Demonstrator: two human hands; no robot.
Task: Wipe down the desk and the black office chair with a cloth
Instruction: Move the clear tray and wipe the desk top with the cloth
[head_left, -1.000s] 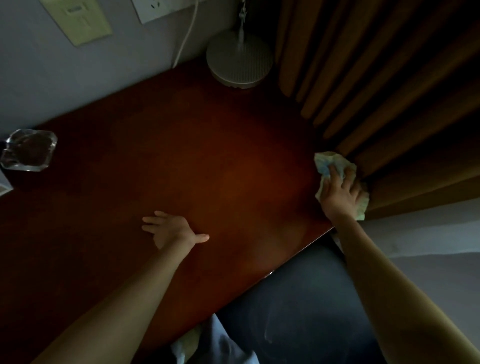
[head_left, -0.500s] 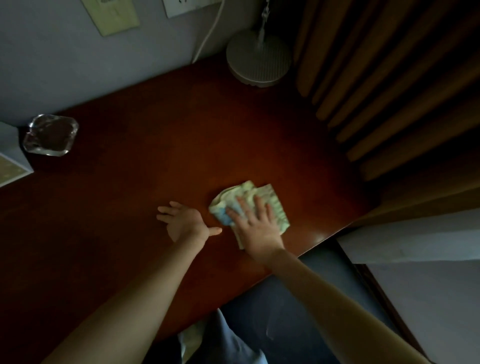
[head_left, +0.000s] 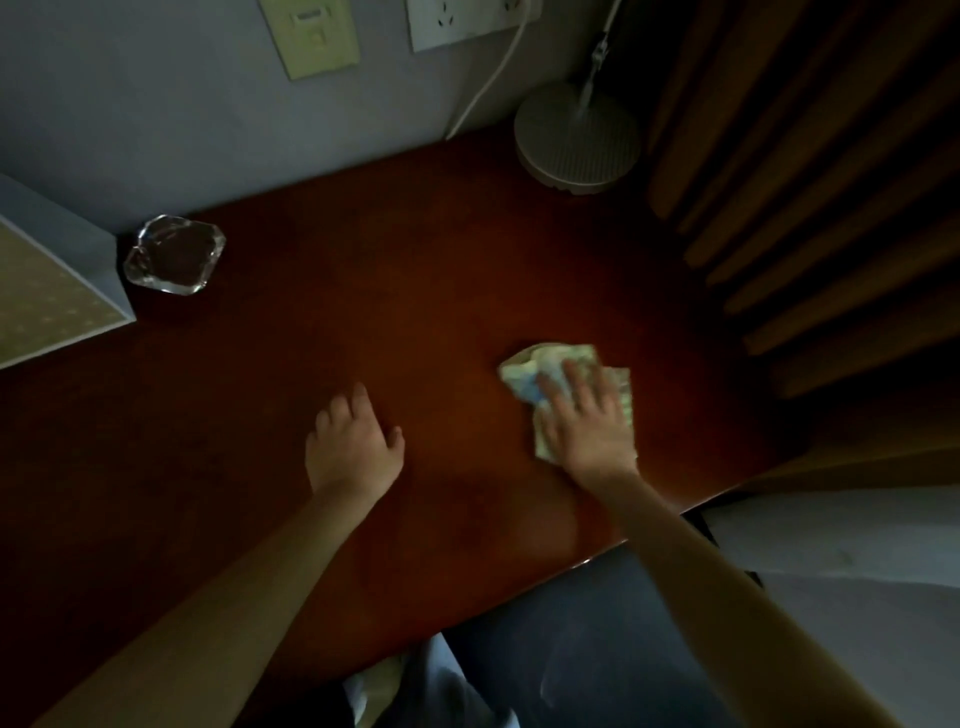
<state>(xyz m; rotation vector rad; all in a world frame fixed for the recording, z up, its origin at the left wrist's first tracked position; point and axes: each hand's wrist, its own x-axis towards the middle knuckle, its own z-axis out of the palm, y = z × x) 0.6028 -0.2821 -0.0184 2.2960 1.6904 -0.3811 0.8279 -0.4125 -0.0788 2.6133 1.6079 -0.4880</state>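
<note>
The pale green and blue crumpled cloth (head_left: 524, 371) lies on the dark reddish-brown wooden table (head_left: 415, 291), right of the frame's centre. The right hand (head_left: 587, 423) presses flat on it, fingers (head_left: 575, 376) straight and spread, not curled round the fabric. The left hand (head_left: 356, 449) rests on the bare table at centre, well apart from the cloth, its fingers loosely bent and holding nothing. A clear glass ashtray (head_left: 174, 254) sits at the upper left, just beside a pale box (head_left: 57, 291). A round white lamp base (head_left: 576, 137) stands at the upper right, next to brown pleated curtains (head_left: 805, 182).
</note>
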